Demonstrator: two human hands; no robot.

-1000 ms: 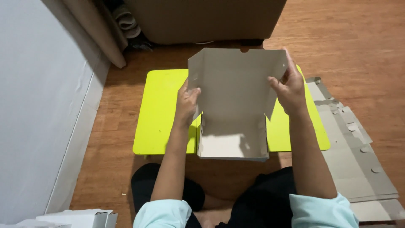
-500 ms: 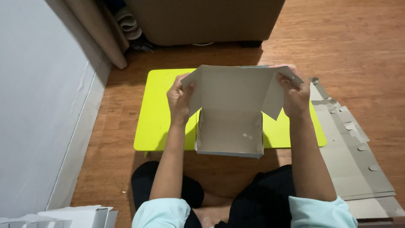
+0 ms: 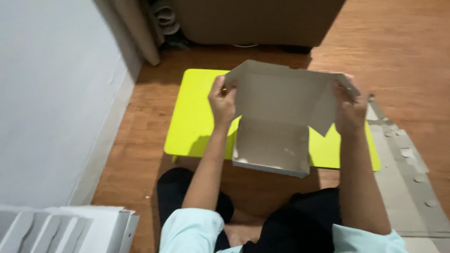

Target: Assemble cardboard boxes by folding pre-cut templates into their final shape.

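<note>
A grey cardboard box blank [image 3: 276, 122], partly folded, rests on a low bright yellow-green table [image 3: 197, 117]. Its upper panel stands up and tilts toward me, its lower panel lies over the table's near edge. My left hand [image 3: 222, 102] grips the left side flap of the upright panel. My right hand [image 3: 349, 108] grips the right side flap. Both forearms reach out from pale blue sleeves, and my dark-clothed legs sit below the table.
Flat grey cardboard sheets [image 3: 408, 164] with punched holes lie on the wooden floor at the right. A stack of white folded boxes [image 3: 61, 229] sits at the lower left. A white wall [image 3: 51, 93] runs along the left, a large brown box [image 3: 253, 21] stands behind the table.
The upright panel has swung lower and wider toward me. Both hands moved outward to its side flaps.
</note>
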